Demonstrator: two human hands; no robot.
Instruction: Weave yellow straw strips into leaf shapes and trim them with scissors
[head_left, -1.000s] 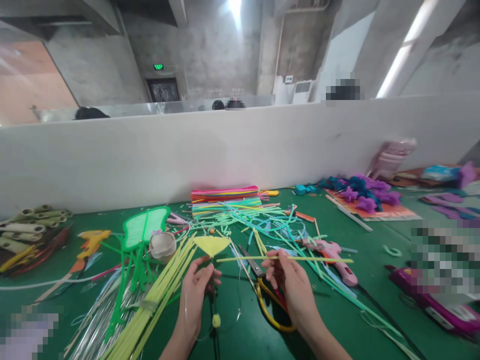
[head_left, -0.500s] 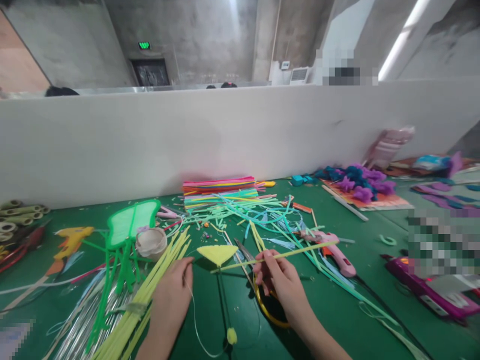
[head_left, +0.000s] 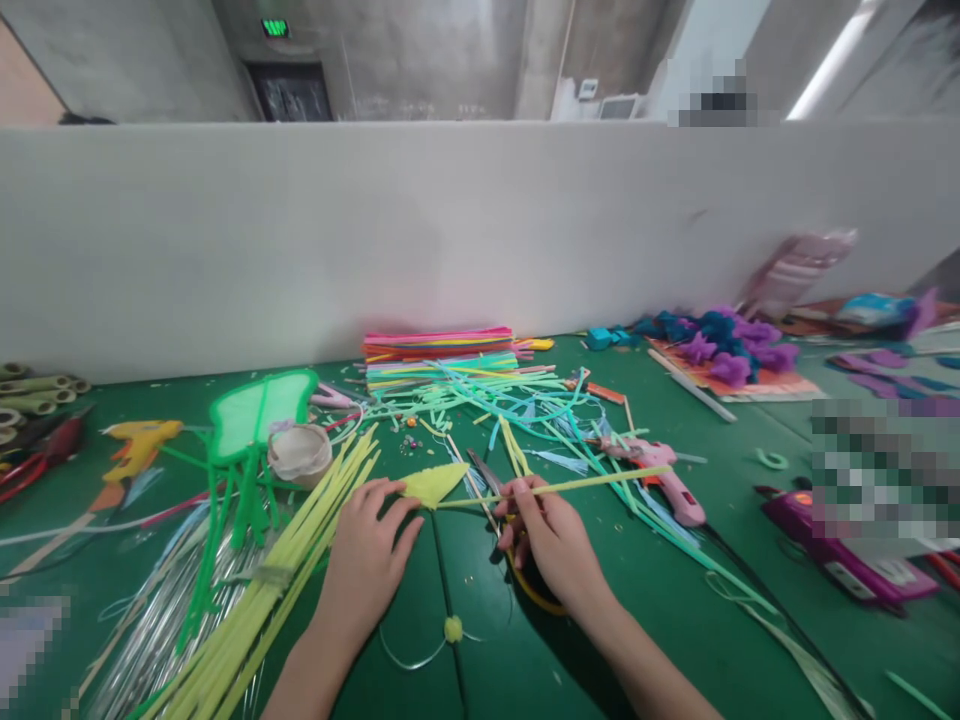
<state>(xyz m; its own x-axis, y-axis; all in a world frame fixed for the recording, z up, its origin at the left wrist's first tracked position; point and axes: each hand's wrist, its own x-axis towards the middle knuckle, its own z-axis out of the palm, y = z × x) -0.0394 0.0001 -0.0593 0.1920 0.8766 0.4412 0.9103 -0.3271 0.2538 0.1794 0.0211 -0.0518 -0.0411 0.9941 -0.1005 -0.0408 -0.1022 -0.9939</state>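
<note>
My left hand [head_left: 367,545] has its fingertips on the left corner of a yellow fuzzy fan-shaped piece [head_left: 437,485], gripping it from the side. My right hand [head_left: 547,535] pinches a long yellow pipe cleaner [head_left: 600,482], whose left end reaches the bottom tip of the fan shape. Under the right hand lie scissors with yellow-rimmed handles [head_left: 536,592], partly hidden. A small yellow bead-like ball [head_left: 453,629] on a clear thread rests on the table below. Beside my left forearm is a tied bundle of yellow pipe cleaners [head_left: 262,590].
Colourful pipe cleaners [head_left: 439,345] are stacked by the white partition [head_left: 450,230]. A pink glue gun [head_left: 679,495] lies right, a yellow one [head_left: 141,445] left. A green-framed fan shape [head_left: 259,415] and a tape roll [head_left: 300,453] stand left. Purple flowers [head_left: 731,368] sit at back right.
My left hand has moved up and right onto the yellow fan-shaped piece, which is now tilted. The right hand still pinches the pipe cleaner. The view has tipped downward a little.
</note>
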